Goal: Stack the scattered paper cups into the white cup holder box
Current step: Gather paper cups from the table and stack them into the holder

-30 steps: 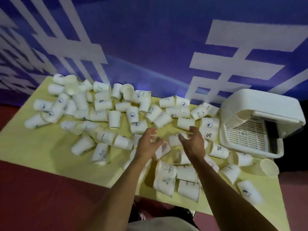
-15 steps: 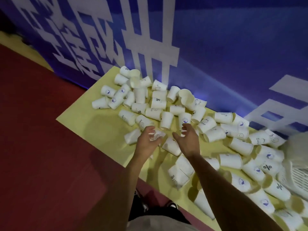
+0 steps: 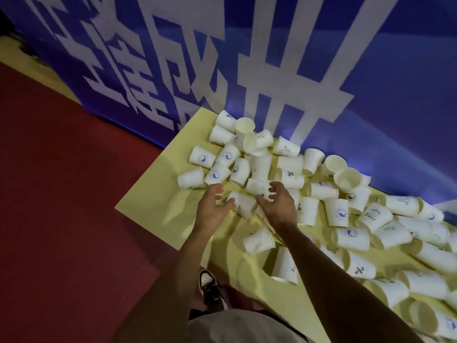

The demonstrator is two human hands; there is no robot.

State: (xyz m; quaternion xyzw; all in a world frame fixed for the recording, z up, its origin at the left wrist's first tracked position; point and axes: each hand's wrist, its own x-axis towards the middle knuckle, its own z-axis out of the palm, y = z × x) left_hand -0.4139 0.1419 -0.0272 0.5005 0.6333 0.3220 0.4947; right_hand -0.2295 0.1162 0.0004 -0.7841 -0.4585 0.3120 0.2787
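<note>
We hover our left hand (image 3: 213, 209) and right hand (image 3: 278, 204), fingers spread and empty, around a light, crushable white paper cup (image 3: 241, 204) at frame centre; we judge a gentle sidewall grip best.

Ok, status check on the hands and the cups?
Left hand and right hand open, either side of one lying cup. Cups scattered over yellow table. Holder box out of view. Nothing blocking.
</note>
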